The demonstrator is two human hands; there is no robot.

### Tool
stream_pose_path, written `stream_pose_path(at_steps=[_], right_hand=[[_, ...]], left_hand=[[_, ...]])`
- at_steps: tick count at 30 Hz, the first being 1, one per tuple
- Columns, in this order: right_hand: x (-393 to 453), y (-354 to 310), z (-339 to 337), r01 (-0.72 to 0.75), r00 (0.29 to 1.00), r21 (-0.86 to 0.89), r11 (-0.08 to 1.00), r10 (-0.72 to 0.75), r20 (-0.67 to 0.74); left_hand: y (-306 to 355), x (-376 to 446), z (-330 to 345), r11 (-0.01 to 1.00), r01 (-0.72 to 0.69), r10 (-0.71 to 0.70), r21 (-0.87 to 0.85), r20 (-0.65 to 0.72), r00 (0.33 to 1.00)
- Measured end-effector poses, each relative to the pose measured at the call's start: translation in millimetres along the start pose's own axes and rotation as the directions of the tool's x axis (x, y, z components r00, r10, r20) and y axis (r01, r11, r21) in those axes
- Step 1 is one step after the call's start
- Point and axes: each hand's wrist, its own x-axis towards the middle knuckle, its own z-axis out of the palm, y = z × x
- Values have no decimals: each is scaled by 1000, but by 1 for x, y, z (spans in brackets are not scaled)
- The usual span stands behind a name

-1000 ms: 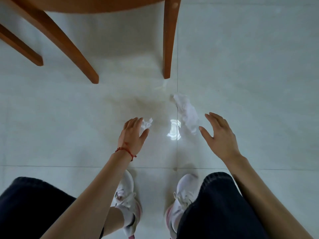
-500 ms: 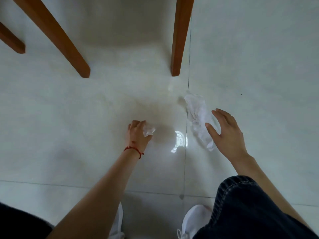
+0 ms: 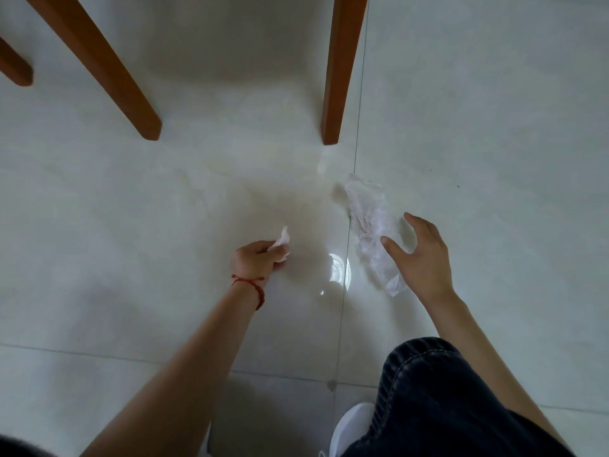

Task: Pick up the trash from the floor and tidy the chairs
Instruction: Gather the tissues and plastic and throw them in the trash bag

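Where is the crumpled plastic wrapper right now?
In the head view, the crumpled plastic wrapper lies on the floor tile right of centre, just below the chair leg, with the open right hand beside it.

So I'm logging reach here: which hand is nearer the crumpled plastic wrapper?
Right hand, fingers open at the crumpled plastic wrapper. Left hand is off to its left, gripping a paper scrap.

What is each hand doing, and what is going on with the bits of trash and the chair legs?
left hand: fingers curled, gripping the small white paper scrap.
small white paper scrap: pinched in the left hand, sticking out above the fingers.
right hand: open, fingers spread, next to the crumpled plastic bag.
crumpled plastic bag: lying on the floor, not gripped.
chair legs: standing on the floor, untouched.
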Motion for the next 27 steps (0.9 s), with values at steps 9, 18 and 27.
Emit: stream_pose_path(at_steps=[9,18,27], right_hand=[[16,-4,16,-185,981,99,978,178,84],[20,-20,25,-337,941,422,842,285,183],[-24,-71,-24,-417,906,494,763,305,294]], left_hand=[[12,-15,21,978,63,-47,-199,84,995],[21,-8,14,978,46,-36,-202,52,998],[73,-71,-19,959,87,-82,-268,31,996]])
